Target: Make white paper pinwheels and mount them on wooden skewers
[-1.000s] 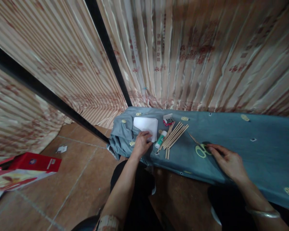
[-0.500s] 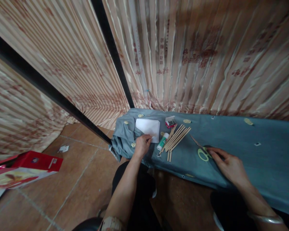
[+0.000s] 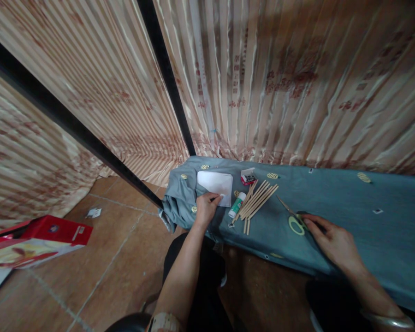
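My left hand (image 3: 206, 208) is over the near edge of a stack of white paper (image 3: 214, 180), with thumb and forefinger pinched together. A tiny pale bit shows at those fingertips, too small to name. My right hand (image 3: 332, 240) grips a pair of scissors (image 3: 296, 225) by the yellow-green handles, the blades pointing away to the left, low over the cloth. Between the hands lie several thin wooden sticks (image 3: 259, 200) in a loose fan, with shorter pieces at their near end. A green and white glue stick (image 3: 237, 205) rests against them on the left.
A small open red box (image 3: 248, 178) with dark contents stands behind the sticks. Grey-green patterned cloth (image 3: 349, 203) covers the bench, bunched at its left end. A dark metal post (image 3: 169, 87) rises behind. On the tiled floor lies a large red carton (image 3: 60, 233).
The whole view has shifted slightly, moving everything a little to the right. Both hands keep nearly the same places and grips.
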`<state>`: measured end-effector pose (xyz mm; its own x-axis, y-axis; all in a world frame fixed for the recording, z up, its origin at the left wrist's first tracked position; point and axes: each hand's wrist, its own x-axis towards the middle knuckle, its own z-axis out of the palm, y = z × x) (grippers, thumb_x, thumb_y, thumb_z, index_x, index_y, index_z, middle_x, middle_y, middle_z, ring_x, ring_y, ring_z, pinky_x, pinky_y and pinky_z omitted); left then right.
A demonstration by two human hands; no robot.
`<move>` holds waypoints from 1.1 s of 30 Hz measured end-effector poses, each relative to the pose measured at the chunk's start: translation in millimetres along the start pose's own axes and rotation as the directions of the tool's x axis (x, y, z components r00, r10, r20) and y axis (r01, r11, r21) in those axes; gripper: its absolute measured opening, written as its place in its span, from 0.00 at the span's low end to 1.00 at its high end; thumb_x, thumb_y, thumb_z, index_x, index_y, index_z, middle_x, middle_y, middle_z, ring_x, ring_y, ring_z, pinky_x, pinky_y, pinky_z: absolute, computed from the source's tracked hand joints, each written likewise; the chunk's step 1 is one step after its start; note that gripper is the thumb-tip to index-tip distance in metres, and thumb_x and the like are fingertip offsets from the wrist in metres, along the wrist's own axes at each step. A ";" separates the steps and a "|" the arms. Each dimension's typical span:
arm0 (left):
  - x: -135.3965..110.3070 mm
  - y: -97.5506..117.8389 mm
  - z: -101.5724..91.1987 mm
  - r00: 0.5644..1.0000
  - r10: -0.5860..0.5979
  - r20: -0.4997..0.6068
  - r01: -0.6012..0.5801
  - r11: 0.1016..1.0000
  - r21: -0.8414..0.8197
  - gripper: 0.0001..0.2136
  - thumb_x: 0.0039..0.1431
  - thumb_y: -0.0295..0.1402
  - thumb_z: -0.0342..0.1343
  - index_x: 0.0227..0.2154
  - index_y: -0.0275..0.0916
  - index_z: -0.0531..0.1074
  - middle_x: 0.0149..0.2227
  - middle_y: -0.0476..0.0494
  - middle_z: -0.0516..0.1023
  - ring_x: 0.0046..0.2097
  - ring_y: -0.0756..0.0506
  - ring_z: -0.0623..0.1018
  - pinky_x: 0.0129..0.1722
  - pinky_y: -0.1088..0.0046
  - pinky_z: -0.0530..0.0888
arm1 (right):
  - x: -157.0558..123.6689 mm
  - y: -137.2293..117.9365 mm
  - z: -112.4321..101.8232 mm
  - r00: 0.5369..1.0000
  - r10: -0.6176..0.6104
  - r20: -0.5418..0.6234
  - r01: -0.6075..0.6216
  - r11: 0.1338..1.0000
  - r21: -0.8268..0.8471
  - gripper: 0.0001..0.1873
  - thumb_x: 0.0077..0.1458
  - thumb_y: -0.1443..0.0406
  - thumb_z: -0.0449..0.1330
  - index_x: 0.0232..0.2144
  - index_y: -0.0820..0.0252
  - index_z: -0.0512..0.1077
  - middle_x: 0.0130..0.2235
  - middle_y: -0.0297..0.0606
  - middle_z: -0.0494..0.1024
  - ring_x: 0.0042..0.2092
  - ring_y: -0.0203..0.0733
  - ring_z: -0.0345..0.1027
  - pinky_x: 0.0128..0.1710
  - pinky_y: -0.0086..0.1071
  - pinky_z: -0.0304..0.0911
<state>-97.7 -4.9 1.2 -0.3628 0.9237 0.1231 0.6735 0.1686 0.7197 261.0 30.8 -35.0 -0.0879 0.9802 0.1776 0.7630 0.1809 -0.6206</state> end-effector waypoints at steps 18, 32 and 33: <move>-3.3 24.6 3.2 0.950 0.104 0.296 -0.192 0.938 0.287 0.10 0.61 0.26 0.53 0.36 0.38 0.81 0.42 0.39 0.83 0.47 0.42 0.80 0.49 0.69 0.73 | 87.7 -185.0 105.2 0.759 -0.613 0.219 0.650 0.733 -0.202 0.26 0.59 0.72 0.47 0.57 0.66 0.71 0.64 0.56 0.64 0.66 0.59 0.55 0.62 0.52 0.56; -3.7 23.4 -2.0 0.911 0.138 0.390 -0.257 0.927 0.272 0.13 0.63 0.26 0.49 0.37 0.34 0.80 0.41 0.36 0.82 0.46 0.41 0.80 0.49 0.65 0.74 | 155.6 -249.5 182.4 0.634 -0.587 0.504 0.773 0.485 -0.408 0.26 0.66 0.71 0.42 0.62 0.57 0.66 0.69 0.55 0.56 0.69 0.61 0.47 0.60 0.53 0.52; -3.8 23.6 -2.6 0.909 0.135 0.394 -0.255 0.929 0.269 0.13 0.63 0.26 0.49 0.38 0.34 0.80 0.41 0.36 0.82 0.47 0.41 0.80 0.49 0.65 0.74 | 156.9 -248.8 183.5 0.635 -0.582 0.508 0.773 0.478 -0.418 0.26 0.66 0.71 0.43 0.62 0.57 0.66 0.69 0.54 0.56 0.68 0.60 0.47 0.60 0.52 0.52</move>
<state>-82.1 -5.4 19.5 0.0154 0.9981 -0.0600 0.8914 0.0135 0.4529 -60.1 154.5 7.2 -0.8254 0.5579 0.0863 0.5643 0.8100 0.1595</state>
